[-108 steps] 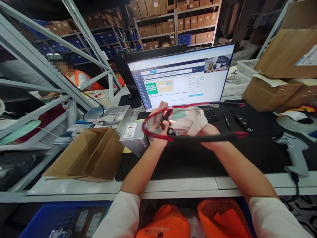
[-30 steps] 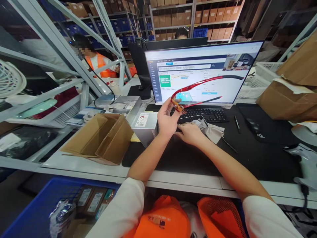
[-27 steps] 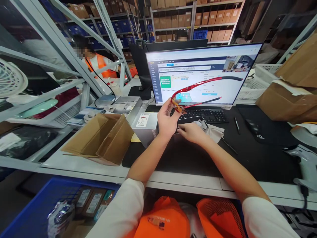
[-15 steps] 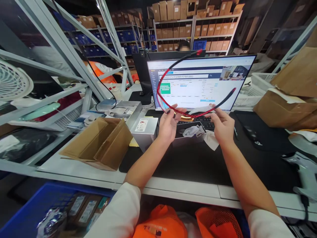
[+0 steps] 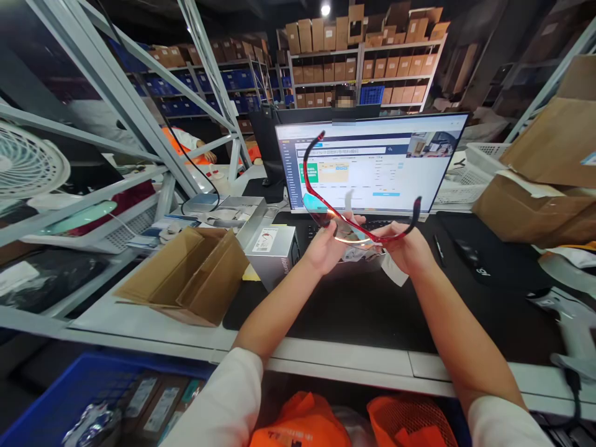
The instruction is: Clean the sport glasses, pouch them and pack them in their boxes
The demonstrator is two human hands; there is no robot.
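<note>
A pair of red-framed glasses (image 5: 339, 216) with dark temple tips is held up before the monitor, temples pointing up and toward me. My left hand (image 5: 328, 245) is closed on the left part of the frame. My right hand (image 5: 406, 249) grips the frame's right side, with the temple rising above it. Crumpled pale wrapping (image 5: 357, 254) lies just beneath my hands, and a white cloth or paper (image 5: 395, 268) sits under my right hand. Left of my left hand stands a silver box (image 5: 274, 251) with a label picturing glasses.
An open cardboard carton (image 5: 186, 270) stands left on the table, beside a grey tray (image 5: 249, 211) of packets. The lit monitor (image 5: 410, 180) is at the back. A barcode scanner (image 5: 570, 329) and brown boxes (image 5: 535, 205) are right. A blue basket (image 5: 60, 397) sits below the table edge.
The glasses have turned and tilted, with the left temple lower and the frame slanting down to the right. My hands have come slightly lower and closer together.
</note>
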